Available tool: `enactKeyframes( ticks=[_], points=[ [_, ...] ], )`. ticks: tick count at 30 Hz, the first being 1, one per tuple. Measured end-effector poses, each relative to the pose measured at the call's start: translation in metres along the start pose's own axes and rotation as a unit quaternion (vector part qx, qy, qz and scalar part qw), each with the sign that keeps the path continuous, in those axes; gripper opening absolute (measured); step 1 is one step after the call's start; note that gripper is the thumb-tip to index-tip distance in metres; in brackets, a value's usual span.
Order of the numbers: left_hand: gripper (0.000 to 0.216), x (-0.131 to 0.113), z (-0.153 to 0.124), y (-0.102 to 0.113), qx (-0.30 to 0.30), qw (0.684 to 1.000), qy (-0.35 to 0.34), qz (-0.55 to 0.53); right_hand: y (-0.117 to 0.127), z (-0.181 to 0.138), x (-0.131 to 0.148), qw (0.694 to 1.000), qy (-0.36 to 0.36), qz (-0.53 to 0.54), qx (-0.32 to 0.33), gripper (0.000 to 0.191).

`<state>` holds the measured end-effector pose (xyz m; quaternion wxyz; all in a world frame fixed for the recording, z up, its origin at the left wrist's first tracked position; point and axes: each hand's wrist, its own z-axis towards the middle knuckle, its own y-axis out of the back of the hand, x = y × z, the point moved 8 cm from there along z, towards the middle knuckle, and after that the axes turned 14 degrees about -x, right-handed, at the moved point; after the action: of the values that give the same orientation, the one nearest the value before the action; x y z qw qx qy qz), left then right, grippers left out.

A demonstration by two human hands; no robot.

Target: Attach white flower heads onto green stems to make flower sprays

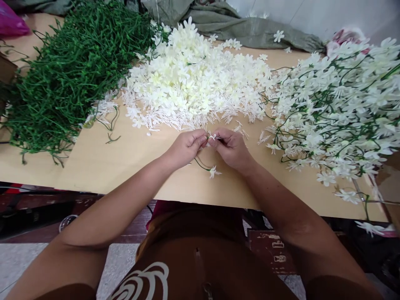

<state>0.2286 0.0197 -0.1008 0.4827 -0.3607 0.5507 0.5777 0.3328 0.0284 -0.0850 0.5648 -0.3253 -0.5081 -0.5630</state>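
Observation:
Over the middle of the table, my left hand (191,146) pinches a green plastic stem (201,165) between thumb and fingers. One branch of it hangs below the hand, with a white artificial flower (213,172) on its tip. Close beside it, my right hand (230,146) is closed on a small white flower (212,137) where the fingertips of both hands almost meet. The fingers partly hide how flower and stem join. Just beyond my hands rises a heap of loose white flower heads (200,83), with thin white stamens (184,121) along its near edge.
A large pile of green stems (78,62) covers the left side of the table (125,166). Flowers on green stems (340,108) are heaped at the right. Grey-green cloth (237,31) lies along the back, and a magenta bag (12,21) sits at the far left.

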Motion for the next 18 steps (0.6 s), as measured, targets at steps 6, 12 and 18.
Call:
enactKeyframes(
  ticks=[6,12,18],
  points=[
    [0.016,-0.004,-0.003,0.001,0.003,0.988,-0.070,0.141,-0.005,-0.001,-0.010,0.997,-0.073,0.032,0.023,0.049],
    [0.019,-0.004,-0.004,0.000,0.015,0.987,-0.070,0.141,-0.008,-0.002,-0.015,0.993,-0.109,0.034,0.042,0.049],
    [0.042,0.000,0.003,-0.002,0.025,0.999,-0.011,-0.043,-0.005,0.001,-0.012,0.992,-0.098,0.060,0.048,0.049]
  ],
)
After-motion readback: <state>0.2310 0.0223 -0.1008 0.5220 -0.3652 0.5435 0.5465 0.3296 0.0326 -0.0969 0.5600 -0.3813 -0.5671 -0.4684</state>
